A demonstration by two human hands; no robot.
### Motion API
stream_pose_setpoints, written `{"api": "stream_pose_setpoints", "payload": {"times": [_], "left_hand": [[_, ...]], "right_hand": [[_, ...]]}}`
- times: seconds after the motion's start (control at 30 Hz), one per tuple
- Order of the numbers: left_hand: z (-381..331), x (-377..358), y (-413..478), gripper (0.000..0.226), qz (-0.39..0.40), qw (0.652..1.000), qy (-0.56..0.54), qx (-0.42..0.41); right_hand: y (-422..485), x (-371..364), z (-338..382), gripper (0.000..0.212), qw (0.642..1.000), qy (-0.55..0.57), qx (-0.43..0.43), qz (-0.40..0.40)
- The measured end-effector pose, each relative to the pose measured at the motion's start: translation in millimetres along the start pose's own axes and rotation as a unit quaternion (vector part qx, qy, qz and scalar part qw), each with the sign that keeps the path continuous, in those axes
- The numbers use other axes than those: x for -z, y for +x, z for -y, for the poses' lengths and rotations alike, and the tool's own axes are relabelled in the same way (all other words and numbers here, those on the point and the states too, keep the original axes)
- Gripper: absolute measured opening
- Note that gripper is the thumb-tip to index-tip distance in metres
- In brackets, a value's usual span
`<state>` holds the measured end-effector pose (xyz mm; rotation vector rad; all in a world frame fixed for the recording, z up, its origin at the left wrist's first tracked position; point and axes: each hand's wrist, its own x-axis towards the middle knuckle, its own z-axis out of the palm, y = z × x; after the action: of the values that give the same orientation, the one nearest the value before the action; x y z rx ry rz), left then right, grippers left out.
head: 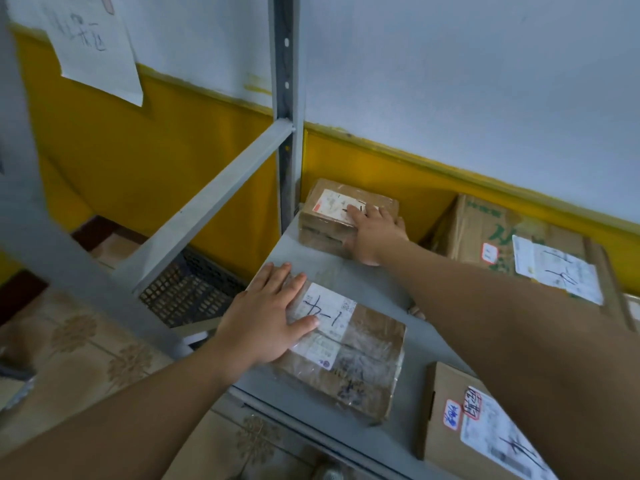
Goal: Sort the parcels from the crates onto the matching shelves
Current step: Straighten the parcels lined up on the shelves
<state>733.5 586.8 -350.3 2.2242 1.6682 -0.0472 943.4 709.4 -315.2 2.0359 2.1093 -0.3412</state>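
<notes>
Two hands down on the shelf (367, 289), one parcel each. Left hand (266, 317) lies flat on the near parcel (356, 362): fingers straight and slightly spread over its left end, thumb across the white label, nothing gripped. Right hand (375, 233) is ahead of the left and to its right, on the far parcel (332, 209): fingers laid flat over the top label, palm over the near right corner, thumb against the front face, no closed grip visible. Far parcel sits in the back corner, just beside the post (287, 98). Big box (485, 233) is just right of the right hand, against the wall. Another box (446, 438) lies under the right forearm at the shelf's front edge. Black crate (187, 292) is left of the left hand, below shelf level, with tile floor (86, 344) around it. Paper sheet (97, 46) hangs up left on the wall.
</notes>
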Motion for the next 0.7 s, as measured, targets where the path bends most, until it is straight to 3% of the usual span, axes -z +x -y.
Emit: {"api": "stream_pose_setpoints", "payload": {"times": [0.23,0.4,0.53,0.7], "left_hand": [[-4,7,4,0.082,0.021,0.999,0.034,-0.004],[-31,29,20,0.077,0.025,0.996,0.08,-0.02],[-71,40,30,0.078,0.035,0.998,-0.004,-0.049],[-150,50,30,0.077,0.011,0.99,-0.107,-0.087]], "right_hand": [[-86,42,-26,0.068,0.994,-0.002,-0.004,-0.106],[-156,54,-79,0.065,0.983,0.021,-0.106,-0.15],[-193,43,-134,0.066,0.967,0.05,-0.207,-0.139],[-212,24,-188,0.069,0.96,0.074,-0.248,-0.112]]}}
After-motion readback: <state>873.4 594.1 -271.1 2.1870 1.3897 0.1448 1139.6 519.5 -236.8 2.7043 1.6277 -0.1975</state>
